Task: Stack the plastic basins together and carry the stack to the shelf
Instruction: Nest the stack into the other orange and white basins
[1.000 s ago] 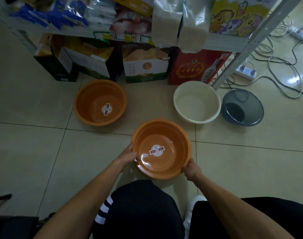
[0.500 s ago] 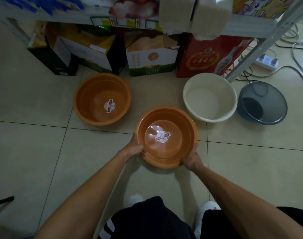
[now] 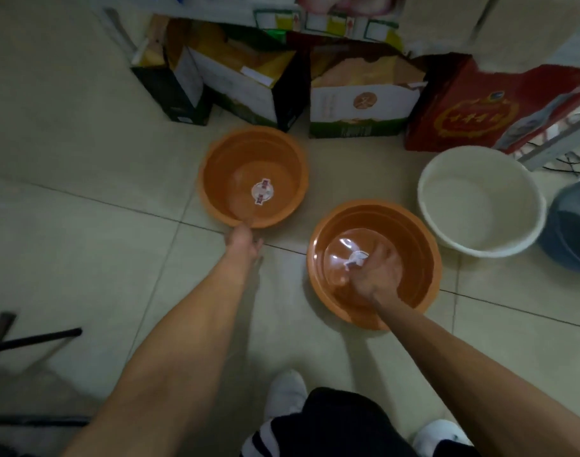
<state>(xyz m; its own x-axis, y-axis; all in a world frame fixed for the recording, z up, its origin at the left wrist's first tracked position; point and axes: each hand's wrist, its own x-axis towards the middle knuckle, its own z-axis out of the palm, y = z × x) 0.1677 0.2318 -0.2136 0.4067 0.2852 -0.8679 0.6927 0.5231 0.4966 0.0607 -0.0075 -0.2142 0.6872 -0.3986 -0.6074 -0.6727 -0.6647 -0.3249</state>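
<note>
Both hands are on orange basins. The left hand [image 3: 243, 237] grips the near rim of the far orange basin [image 3: 253, 177], fingers curled over the edge into the bowl. The right hand [image 3: 372, 275] reaches inside the near orange basin [image 3: 374, 263], its fingers closed on the near wall just below the rim; the exact grip is blurred.

Each of these two basins is round and glossy, with a stepped inner wall and a white-and-red sticker on the flat bottom. They sit on the tiled floor [image 3: 84, 252], near each other but apart, nothing between them.

Right of the near one, just beside it, stands a white basin [image 3: 480, 202], and past that a dark grey basin [image 3: 569, 225] cut by the frame edge: four basins, two orange, one white, one grey, none nested.

Behind them, cartons line the foot of the shelf [image 3: 529, 153]: two dark green-and-white boxes [image 3: 222, 84], a white-fronted box [image 3: 361, 103] and a red box [image 3: 473, 117]. The far orange basin lies just in front of these. White shoes [image 3: 287, 394] show at the bottom.
</note>
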